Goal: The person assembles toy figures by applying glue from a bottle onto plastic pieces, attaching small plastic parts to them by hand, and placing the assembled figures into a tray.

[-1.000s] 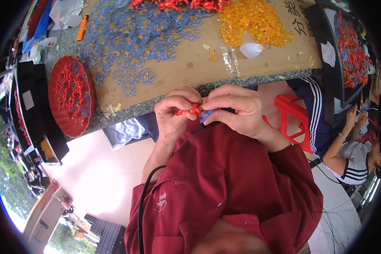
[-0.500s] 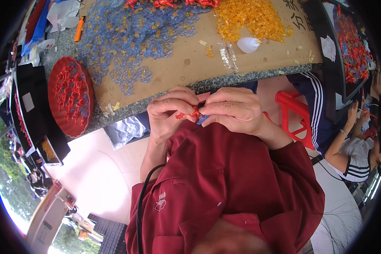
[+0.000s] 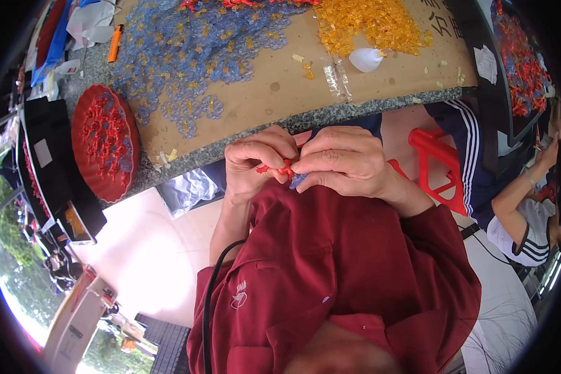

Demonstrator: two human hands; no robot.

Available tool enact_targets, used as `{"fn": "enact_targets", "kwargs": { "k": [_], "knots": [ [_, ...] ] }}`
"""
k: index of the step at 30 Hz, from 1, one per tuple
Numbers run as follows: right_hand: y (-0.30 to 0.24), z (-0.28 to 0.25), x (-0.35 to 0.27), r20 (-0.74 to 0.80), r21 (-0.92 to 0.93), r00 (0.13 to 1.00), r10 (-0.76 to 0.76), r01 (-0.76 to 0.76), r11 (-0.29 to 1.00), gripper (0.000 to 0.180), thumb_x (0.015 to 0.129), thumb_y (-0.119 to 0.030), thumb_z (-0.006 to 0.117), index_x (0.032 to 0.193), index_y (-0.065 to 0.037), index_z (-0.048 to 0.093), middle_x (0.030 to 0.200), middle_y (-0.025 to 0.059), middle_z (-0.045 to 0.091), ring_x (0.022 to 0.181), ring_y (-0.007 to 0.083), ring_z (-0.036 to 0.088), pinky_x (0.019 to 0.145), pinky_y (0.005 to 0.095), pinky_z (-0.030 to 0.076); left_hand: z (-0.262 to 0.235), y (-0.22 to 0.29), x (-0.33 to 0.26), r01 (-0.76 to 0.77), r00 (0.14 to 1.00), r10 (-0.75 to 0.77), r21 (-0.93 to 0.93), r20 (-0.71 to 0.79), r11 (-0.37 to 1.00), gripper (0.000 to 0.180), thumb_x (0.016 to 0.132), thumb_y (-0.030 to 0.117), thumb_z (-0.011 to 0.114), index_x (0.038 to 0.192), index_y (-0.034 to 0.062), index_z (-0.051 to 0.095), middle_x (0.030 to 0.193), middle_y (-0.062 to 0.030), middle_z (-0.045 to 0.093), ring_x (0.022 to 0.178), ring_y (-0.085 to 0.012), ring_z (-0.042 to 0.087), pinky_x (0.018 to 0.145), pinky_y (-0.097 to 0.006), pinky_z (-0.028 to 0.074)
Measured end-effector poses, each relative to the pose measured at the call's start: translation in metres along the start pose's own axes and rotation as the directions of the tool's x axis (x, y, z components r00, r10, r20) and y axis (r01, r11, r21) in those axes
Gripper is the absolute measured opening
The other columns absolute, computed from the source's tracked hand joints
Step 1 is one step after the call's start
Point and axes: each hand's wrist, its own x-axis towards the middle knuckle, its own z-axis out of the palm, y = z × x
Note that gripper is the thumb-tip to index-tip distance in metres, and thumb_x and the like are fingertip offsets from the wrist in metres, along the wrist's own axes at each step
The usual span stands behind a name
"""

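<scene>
My left hand (image 3: pixel 255 161) pinches a small red plastic figure (image 3: pixel 283 168) in front of my chest, just off the table's near edge. From the other side, my right hand (image 3: pixel 346 161) grips a small translucent blue plastic piece (image 3: pixel 297 181). The two parts touch between my fingertips, and the fingers hide much of both. Beyond my hands, a heap of translucent blue pieces (image 3: pixel 199 43) with bits of orange among them covers the cardboard (image 3: pixel 255 103). A pile of orange-yellow pieces (image 3: pixel 368 25) lies to its right.
A red scalloped dish (image 3: pixel 133 124) of red figures stands at the left. Near the orange pile is a white dropper bottle (image 3: pixel 366 59); an orange-handled cutter (image 3: pixel 115 43) lies far left. A red stool (image 3: pixel 427 162), a full black tray (image 3: pixel 520 75) and a co-worker (image 3: pixel 520 218) are right.
My hands stay together on the red figure and the blue piece, with small finger shifts. The view has moved slightly, and the co-worker's arm at the right has moved.
</scene>
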Motion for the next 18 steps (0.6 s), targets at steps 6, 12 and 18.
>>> {"fn": "enact_targets", "kwargs": {
  "k": [6, 12, 18],
  "knots": [
    [0.0010, 0.0044, -0.0041, -0.066, 0.037, 0.995, 0.076, -0.074, 0.997, 0.030, 0.056, -0.011, 0.077, 0.083, -0.006, 0.064, 0.078, 0.0057, 0.062, 0.068, 0.0204, 0.061, 0.055, 0.0280, 0.048, 0.0052, -0.0025, 0.0001, -0.102, 0.994, 0.095, -0.172, -0.052, 0.980, 0.018, 0.060, 0.005, 0.075, 0.067, 0.0032, 0.059, 0.077, -0.0100, 0.062, 0.070, -0.0237, 0.055, 0.060, -0.034, 0.047],
    [-0.0014, 0.0064, -0.0077, -0.092, 0.044, 0.994, 0.067, -0.063, 0.997, 0.030, 0.056, -0.011, 0.077, 0.083, -0.007, 0.064, 0.079, 0.0052, 0.062, 0.068, 0.0194, 0.062, 0.056, 0.0276, 0.049, 0.0072, -0.0033, 0.0004, -0.074, 0.996, 0.063, -0.197, -0.061, 0.978, 0.018, 0.060, 0.004, 0.074, 0.067, 0.0032, 0.058, 0.079, -0.0099, 0.061, 0.071, -0.0241, 0.055, 0.061, -0.034, 0.047],
    [0.0003, 0.0052, -0.0071, -0.087, 0.012, 0.995, 0.047, -0.046, 0.999, 0.032, 0.055, -0.010, 0.078, 0.084, -0.007, 0.064, 0.078, 0.0051, 0.062, 0.068, 0.0191, 0.061, 0.056, 0.0272, 0.049, 0.0045, -0.0026, 0.0051, -0.046, 0.999, 0.043, -0.162, -0.022, 0.986, 0.016, 0.061, 0.004, 0.074, 0.068, 0.0028, 0.059, 0.078, -0.0113, 0.061, 0.071, -0.0237, 0.055, 0.062, -0.035, 0.048]
  ]
}}
